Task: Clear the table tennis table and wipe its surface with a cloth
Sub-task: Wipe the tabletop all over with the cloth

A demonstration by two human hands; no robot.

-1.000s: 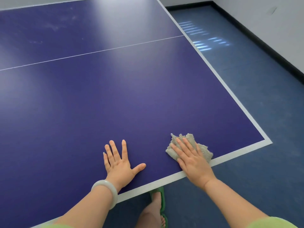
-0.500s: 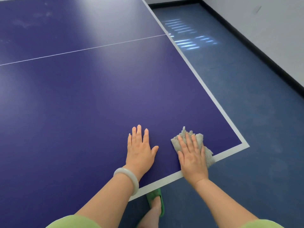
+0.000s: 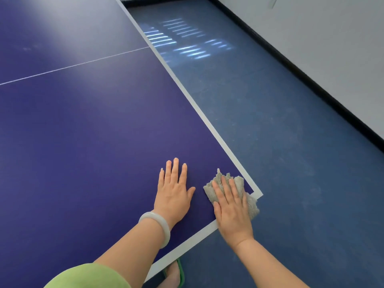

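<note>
One table tennis table [image 3: 83, 142] is counted; one grey cloth [image 3: 239, 181] is seen on the table's near right corner; two hands are counted at that corner, the left hand [image 3: 174, 196] and the right hand [image 3: 230, 213]; one pale bracelet [image 3: 158, 223] is seen above the table; one green sleeve [image 3: 87, 277] is seen over the table's near edge; one green sandal [image 3: 180, 273] is seen below that edge; one thin white line [image 3: 72, 66] is drawn across the table.

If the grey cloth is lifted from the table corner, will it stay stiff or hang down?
Probably floppy: the cloth lies bunched, its edge hanging past the table corner. Its fuzzy pile may drag rather than slide.
</note>
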